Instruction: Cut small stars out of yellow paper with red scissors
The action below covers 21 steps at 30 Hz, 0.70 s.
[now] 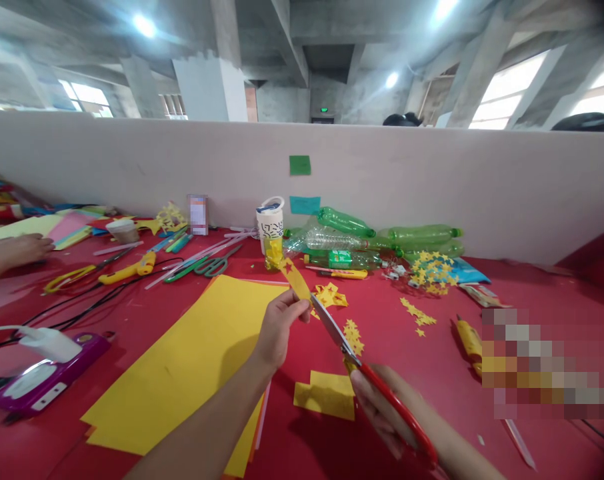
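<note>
My left hand (278,328) pinches a narrow yellow paper strip (297,280), which has a star-shaped hole near its top end. Red-handled scissors (338,331) are gripped in my right hand (382,407), their blade tips at the strip's lower edge beside my left fingers. Whether the blades are cutting into the paper I cannot tell. Beyond the scissors lie yellow paper scraps (331,295) and a small heap of yellow stars (353,337). Two yellow paper pieces (327,395) rest below the blades. A stack of yellow sheets (182,360) spreads under and left of my left forearm.
Plastic bottles (342,239) and a white cup (271,223) stand or lie along the partition (157,157). Glue guns (129,268), green-handled scissors (205,267) and a purple power strip (52,373) are leftward. More stars (417,312) lie rightward. Another person's hand (25,250) is far left.
</note>
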### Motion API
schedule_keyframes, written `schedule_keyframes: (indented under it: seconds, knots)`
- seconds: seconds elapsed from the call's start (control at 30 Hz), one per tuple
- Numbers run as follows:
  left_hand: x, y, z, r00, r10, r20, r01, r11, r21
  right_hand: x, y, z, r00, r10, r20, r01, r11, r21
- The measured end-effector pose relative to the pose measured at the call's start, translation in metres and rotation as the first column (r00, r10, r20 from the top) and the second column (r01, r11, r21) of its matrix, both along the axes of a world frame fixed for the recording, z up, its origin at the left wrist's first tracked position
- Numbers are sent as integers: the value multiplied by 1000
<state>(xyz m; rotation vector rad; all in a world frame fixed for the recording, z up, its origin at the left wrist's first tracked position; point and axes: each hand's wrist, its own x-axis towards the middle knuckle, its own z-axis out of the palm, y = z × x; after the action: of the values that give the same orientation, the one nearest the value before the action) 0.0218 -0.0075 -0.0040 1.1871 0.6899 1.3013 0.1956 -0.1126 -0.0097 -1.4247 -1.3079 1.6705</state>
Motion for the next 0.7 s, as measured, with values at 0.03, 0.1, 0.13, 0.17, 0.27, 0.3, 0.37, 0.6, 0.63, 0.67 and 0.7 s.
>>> schedule_keyframes:
  seconds: [0.03,0.1,0.13,0.17,0.27,0.3,0.37,0.6,0.63,0.67,0.7]
  knots:
    - [0,0,0,1000,14,21,-14,1000,-12,0,0,1,1000,-4,4,4,1000,6]
    - [0,1,1,998,38,56,-36,999,-29,0,-1,3,1000,0,24,0,1000,10]
    - [0,1,1,997,45,59,-43,999,-31,0,-1,3,999,5,34,-5,1000,12]
    - [0,1,2,997,50,54,-49,998,-28,1,-1,2,999,4,40,-4,1000,13]
    - [-1,1,3,998,66,22,-65,998,-20,3,-1,-5,999,-16,33,15,1000,17]
    - [-1,1,3,998,68,20,-67,997,-23,4,0,-7,1000,-15,22,15,1000,13]
    - [0,1,3,998,57,19,-56,998,-23,6,0,-12,1000,-12,-5,12,1000,5]
    - [0,3,0,996,74,54,-73,997,-24,5,1,-12,999,-17,27,17,1000,-1]
    - [0,3,0,995,80,56,-78,997,-25,5,1,-9,999,-7,39,7,1000,7]
    - [0,3,1,995,82,51,-81,996,-24,4,0,-6,999,0,48,-1,1000,17]
    - [0,3,1,996,84,40,-83,996,-21,3,0,-3,998,12,54,-13,1000,20]
